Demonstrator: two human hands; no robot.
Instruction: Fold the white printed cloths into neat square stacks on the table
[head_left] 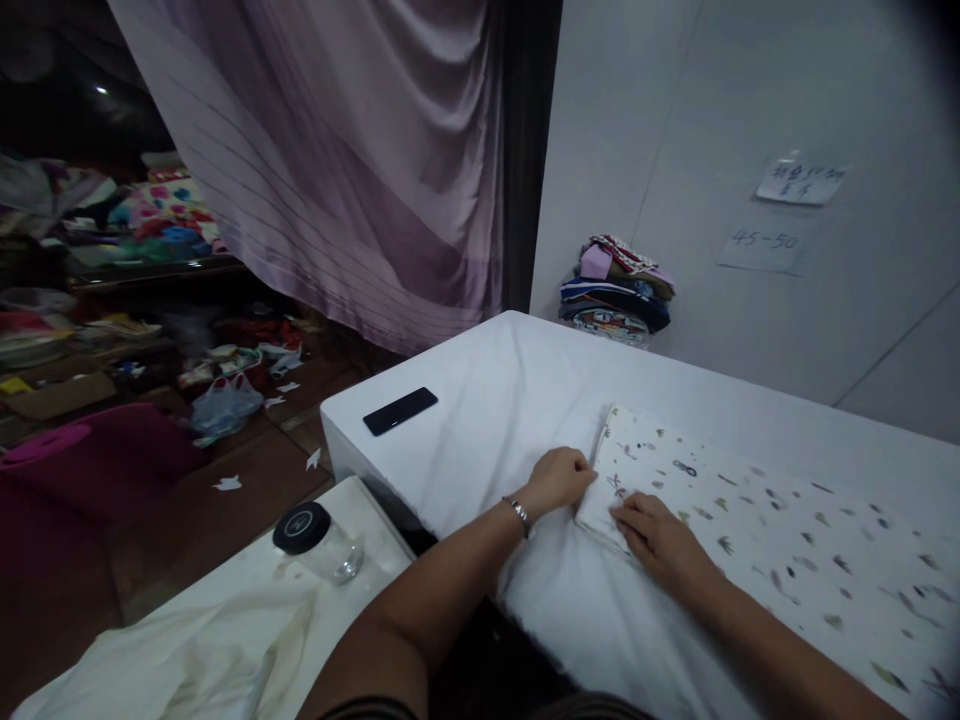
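A white folded cloth [720,520] printed with small leaves and animals lies along the right part of the white-covered table. Its left end is squared off, with layered edges showing. My left hand [559,478], a bracelet at its wrist, has its fingers closed at that left edge. Just right of it, my right hand [654,535] is closed in a pinch on the cloth near its front left corner. My palms and the undersides of my fingers are hidden.
A black phone [400,410] rests on the white table cover [472,410]. Nearer stands a lower table with a black-lidded clear jar [319,545] and cream fabric [202,655]. Folded clothes [616,290] are stacked by the wall. A purple curtain [390,180] hangs behind; clutter fills the left.
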